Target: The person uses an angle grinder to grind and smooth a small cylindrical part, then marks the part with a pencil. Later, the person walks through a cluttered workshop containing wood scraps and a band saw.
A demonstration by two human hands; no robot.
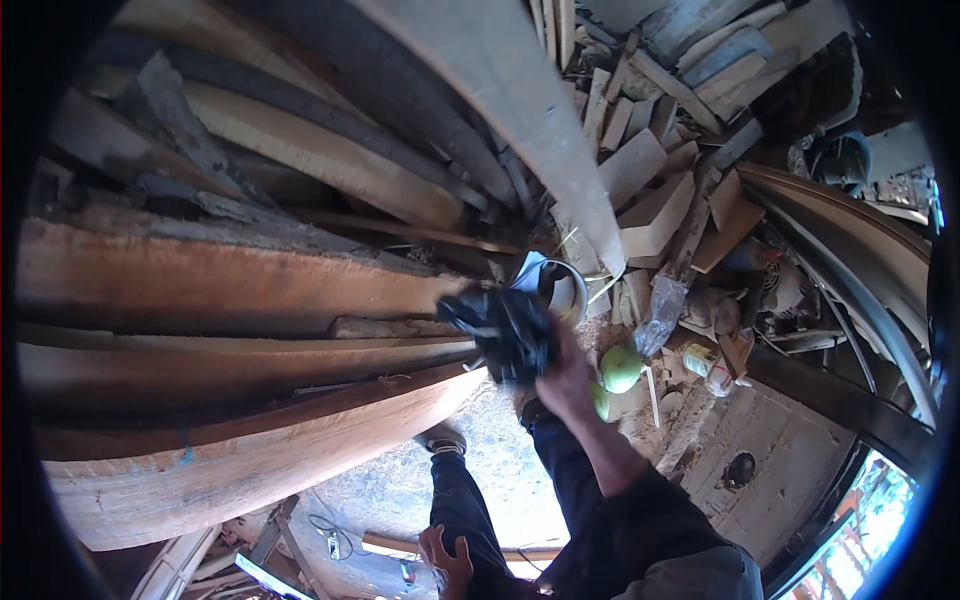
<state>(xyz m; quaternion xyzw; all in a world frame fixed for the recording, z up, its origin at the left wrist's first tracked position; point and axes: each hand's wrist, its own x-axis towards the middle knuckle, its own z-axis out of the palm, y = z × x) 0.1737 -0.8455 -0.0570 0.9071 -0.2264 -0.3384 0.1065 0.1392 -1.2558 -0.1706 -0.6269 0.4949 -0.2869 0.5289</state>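
My right hand (568,378) is closed around a crumpled, glossy black plastic bag (505,335), held out in front of me at the ends of the timber. Motion smears the bag a little, and its contents, if any, are hidden. Behind it shows part of a pale round rim (572,288), perhaps a bucket's. Down by my left leg hangs my left hand (446,562), its fingers apart and nothing in it. On the ground just right of my right hand lies a round green fruit (621,368).
Long thick wooden slabs (240,420) fill the left side. A broad board (510,100) slants in from the top. Wood offcuts (655,215) are heaped at the far right, near a clear plastic bag (662,312) and a small container (699,359). A panel with a hole (775,440) lies at right.
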